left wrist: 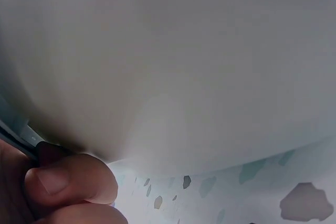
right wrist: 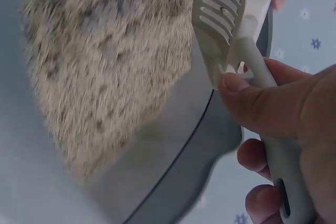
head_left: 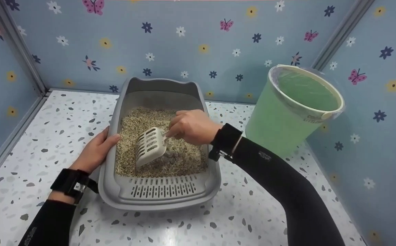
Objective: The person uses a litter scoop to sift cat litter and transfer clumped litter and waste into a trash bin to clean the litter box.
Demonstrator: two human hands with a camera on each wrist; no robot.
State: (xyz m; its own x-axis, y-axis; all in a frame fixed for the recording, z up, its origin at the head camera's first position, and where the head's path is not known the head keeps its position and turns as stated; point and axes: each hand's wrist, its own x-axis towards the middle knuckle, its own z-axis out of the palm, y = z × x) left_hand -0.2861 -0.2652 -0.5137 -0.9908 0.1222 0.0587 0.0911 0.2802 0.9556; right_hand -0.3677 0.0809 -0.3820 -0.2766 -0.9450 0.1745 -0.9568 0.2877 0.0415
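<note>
A grey litter box (head_left: 213,184) holds tan granular litter (head_left: 187,160), with a darker, clumpy patch near the middle. My right hand (head_left: 193,127) grips the handle of a slotted litter scoop (head_left: 151,145), which is tilted over the litter. In the right wrist view the thumb lies along the neck of the scoop (right wrist: 257,3) and the fingers curl round its handle. On the box's left side my left hand (head_left: 95,150) holds the rim, thumb on top. Its curled fingers (left wrist: 73,179) show beneath the rim in the left wrist view.
A green bin (head_left: 269,119) with a clear liner over its cream rim stands to the right of the box. The speckled white floor (head_left: 64,126) is bounded by blue flower-patterned panels (head_left: 170,41) at the back and both sides.
</note>
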